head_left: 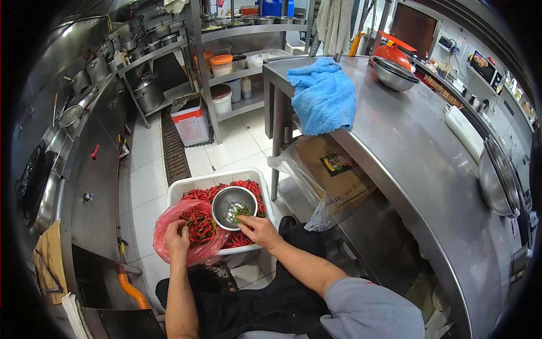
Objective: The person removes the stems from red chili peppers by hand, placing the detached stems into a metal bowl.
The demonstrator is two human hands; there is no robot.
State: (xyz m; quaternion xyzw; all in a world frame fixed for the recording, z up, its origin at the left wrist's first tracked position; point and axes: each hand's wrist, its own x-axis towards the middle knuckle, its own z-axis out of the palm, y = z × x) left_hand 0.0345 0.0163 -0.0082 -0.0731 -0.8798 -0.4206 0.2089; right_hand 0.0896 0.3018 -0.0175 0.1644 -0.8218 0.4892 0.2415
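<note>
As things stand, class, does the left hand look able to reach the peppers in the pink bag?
Probably yes: the left hand is at the open pink bag, and nothing seems to cover the peppers beside its fingertips.

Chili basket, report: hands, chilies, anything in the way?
Left hand at pink bag, grip unclear. Right hand at metal bowl, grip unclear. Red chilies in bag and basket. Bowl hides some.
</note>
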